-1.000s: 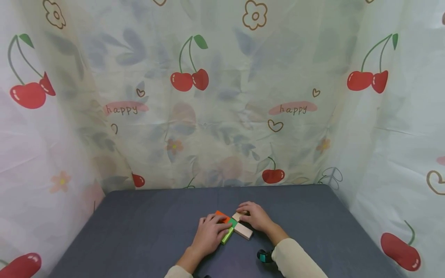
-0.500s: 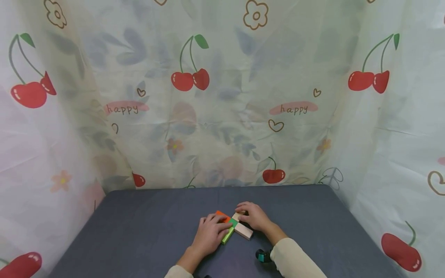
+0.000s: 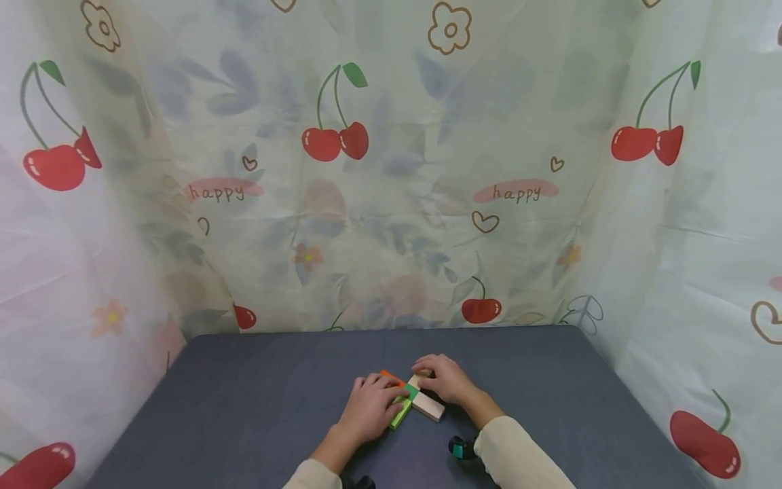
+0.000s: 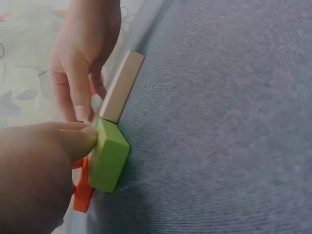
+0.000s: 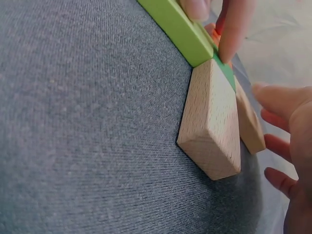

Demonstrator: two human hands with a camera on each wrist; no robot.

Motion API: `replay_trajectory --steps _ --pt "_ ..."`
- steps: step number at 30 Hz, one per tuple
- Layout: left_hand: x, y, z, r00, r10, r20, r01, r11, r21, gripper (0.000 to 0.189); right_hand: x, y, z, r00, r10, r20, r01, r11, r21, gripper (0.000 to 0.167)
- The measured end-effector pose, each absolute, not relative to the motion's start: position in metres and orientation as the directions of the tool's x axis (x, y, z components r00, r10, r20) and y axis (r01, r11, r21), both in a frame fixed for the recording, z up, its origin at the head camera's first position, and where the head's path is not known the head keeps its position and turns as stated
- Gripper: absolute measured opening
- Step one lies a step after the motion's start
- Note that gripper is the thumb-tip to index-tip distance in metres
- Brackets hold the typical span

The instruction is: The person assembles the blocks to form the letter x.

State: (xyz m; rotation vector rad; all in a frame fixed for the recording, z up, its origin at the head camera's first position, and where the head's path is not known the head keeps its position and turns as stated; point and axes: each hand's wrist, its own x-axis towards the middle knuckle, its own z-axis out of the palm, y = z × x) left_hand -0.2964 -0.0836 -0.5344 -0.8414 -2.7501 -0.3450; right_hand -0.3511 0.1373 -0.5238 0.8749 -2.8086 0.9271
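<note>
Wooden blocks meet in a cross on the table: an orange block (image 3: 389,375), a light green block (image 3: 400,415), a dark green piece (image 3: 411,392) at the centre, a pale wood block (image 3: 429,407) towards the right front and another pale wood block (image 5: 249,124) at the far right. My left hand (image 3: 369,407) rests over the left side. Its thumb presses the light green block and a finger touches the dark green piece, while other fingers lie by the orange block. My right hand (image 3: 446,379) hovers around the far wood block, fingers spread and slightly bent, partly hiding it.
A dark grey cloth (image 3: 263,401) covers the table. Behind and at both sides hangs a pale curtain (image 3: 379,204) printed with cherries. A black wrist device (image 3: 462,448) sits by the right sleeve.
The left hand has shifted very slightly forward and right, covering more of the orange block. The right hand has edged slightly left. The blocks keep their arrangement.
</note>
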Motion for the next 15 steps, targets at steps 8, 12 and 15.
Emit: replay_trajectory --steps 8,12,15 --pt "-0.298 -0.082 -0.528 -0.804 0.527 0.276 0.578 0.802 0.150 0.026 -0.347 0.139 -0.522 -0.816 -0.454 0.357 -0.577 0.619 -0.532 0.019" --pt "-0.299 -0.085 -0.527 -0.802 0.501 0.325 0.572 0.801 0.175 0.025 -0.343 0.140 -0.521 -0.827 -0.390 0.405 -0.562 0.606 -0.563 0.017" --pt "-0.299 -0.089 -0.527 -0.795 0.474 0.378 0.569 0.800 0.192 0.024 -0.338 0.142 -0.522 -0.832 -0.340 0.439 -0.550 0.611 -0.570 0.015"
